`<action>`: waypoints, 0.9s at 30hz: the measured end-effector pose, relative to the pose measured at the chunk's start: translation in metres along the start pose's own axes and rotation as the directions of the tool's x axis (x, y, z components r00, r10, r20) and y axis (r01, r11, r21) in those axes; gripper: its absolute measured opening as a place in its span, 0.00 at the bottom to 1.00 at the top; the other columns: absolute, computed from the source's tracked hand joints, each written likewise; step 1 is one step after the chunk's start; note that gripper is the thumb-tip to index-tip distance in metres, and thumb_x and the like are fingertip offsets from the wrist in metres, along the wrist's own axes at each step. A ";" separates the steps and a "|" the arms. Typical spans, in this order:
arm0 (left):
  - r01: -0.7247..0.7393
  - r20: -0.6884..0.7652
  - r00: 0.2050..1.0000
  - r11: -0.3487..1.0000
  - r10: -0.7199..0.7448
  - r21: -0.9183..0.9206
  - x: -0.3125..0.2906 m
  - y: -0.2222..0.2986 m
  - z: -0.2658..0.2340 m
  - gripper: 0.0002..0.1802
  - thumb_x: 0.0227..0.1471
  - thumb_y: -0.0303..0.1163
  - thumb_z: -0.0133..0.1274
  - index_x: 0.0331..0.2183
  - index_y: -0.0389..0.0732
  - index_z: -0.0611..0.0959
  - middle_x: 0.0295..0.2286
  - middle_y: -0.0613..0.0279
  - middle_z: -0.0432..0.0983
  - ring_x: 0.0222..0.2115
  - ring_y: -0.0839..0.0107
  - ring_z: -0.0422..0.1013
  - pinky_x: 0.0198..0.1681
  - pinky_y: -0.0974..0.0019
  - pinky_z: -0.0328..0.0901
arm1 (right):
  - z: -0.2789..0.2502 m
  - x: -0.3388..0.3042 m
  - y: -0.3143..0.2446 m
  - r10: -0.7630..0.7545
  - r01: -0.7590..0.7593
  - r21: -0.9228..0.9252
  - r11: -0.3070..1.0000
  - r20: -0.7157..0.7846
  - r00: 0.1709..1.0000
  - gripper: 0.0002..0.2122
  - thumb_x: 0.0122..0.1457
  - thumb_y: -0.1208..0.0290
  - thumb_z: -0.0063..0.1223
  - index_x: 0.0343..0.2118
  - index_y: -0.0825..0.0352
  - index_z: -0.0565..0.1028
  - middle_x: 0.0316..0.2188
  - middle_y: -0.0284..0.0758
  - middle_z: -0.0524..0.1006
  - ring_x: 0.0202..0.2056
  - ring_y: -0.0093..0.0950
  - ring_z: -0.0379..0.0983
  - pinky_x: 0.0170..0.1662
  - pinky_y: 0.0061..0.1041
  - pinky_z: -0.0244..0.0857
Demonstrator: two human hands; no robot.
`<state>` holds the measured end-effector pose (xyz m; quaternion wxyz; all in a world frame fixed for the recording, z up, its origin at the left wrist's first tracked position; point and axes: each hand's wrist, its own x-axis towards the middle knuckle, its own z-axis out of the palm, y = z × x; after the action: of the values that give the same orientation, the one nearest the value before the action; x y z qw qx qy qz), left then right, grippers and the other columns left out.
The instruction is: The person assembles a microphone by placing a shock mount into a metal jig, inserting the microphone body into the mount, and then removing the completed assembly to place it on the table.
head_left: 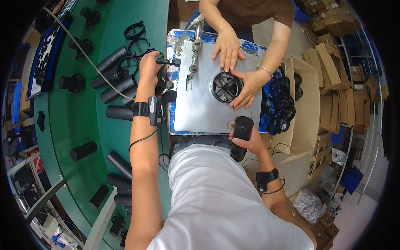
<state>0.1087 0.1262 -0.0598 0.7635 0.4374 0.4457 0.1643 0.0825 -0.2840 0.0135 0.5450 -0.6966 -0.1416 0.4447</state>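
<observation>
My left hand [150, 68] is closed at the left edge of the metal plate, its fingers curled round the end of a black handle [165, 61] on the fixture; part of the grip is hidden. My right hand [254, 142] holds a black cylinder [243, 127] upright just off the plate's near edge. On the silver metal plate [196, 112] a black spoked ring [225, 87] sits in a round opening. Across from me, a co-worker's two hands [248, 89] rest on the plate, one touching the ring's right rim.
Black cylinders [119, 88] and loose black rings [135, 31] lie on the green bench [112, 141] at left. A metal rod linkage [195, 58] rises over the plate. A heap of black rings [281, 98] lies right of it, beside a large carton [306, 112].
</observation>
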 end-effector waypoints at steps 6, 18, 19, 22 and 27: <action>0.017 0.035 0.999 0.999 -0.018 0.043 -0.005 0.009 0.004 0.25 0.52 0.36 0.52 0.50 0.34 0.72 0.48 0.45 0.65 0.48 0.58 0.65 0.53 0.59 0.60 | 0.001 -0.001 -0.001 -0.006 0.006 -0.001 1.000 -0.008 1.000 0.26 0.47 0.73 0.62 0.50 0.71 0.67 0.34 0.34 0.77 0.36 0.24 0.75 0.45 0.26 0.67; -0.050 -0.006 0.999 0.997 0.051 0.060 -0.010 0.001 -0.002 0.16 0.48 0.34 0.53 0.41 0.40 0.75 0.24 0.71 0.66 0.24 0.79 0.61 0.33 0.69 0.60 | 0.002 -0.001 -0.005 0.010 -0.010 0.004 1.000 -0.028 1.000 0.26 0.46 0.72 0.62 0.50 0.72 0.67 0.33 0.34 0.77 0.36 0.25 0.75 0.45 0.26 0.67; -0.050 -0.007 0.999 0.997 0.050 0.061 -0.009 -0.001 -0.003 0.16 0.48 0.34 0.53 0.41 0.40 0.75 0.24 0.71 0.66 0.24 0.79 0.61 0.33 0.69 0.60 | 0.002 -0.001 -0.005 0.012 -0.012 0.008 1.000 -0.024 1.000 0.26 0.46 0.72 0.63 0.50 0.72 0.67 0.33 0.34 0.77 0.36 0.25 0.75 0.45 0.26 0.68; -0.051 -0.031 0.998 0.997 0.052 0.059 -0.012 -0.001 0.001 0.16 0.48 0.33 0.54 0.41 0.40 0.75 0.25 0.70 0.67 0.25 0.78 0.62 0.33 0.71 0.60 | 0.002 -0.001 -0.004 0.018 -0.018 0.028 0.999 -0.023 1.000 0.26 0.46 0.72 0.63 0.50 0.72 0.67 0.33 0.34 0.77 0.36 0.25 0.75 0.45 0.27 0.68; -0.071 -0.016 0.997 0.997 0.071 0.021 -0.012 0.004 0.006 0.16 0.48 0.33 0.54 0.41 0.40 0.75 0.27 0.68 0.70 0.26 0.77 0.65 0.34 0.71 0.61 | 0.002 -0.001 -0.005 0.028 -0.027 0.031 0.999 -0.023 0.999 0.26 0.46 0.72 0.62 0.50 0.72 0.67 0.34 0.34 0.77 0.37 0.25 0.75 0.45 0.27 0.68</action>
<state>0.1078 0.1177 -0.0485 0.7489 0.4594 0.4380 0.1905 0.0820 -0.2818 0.0188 0.5510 -0.6953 -0.1188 0.4459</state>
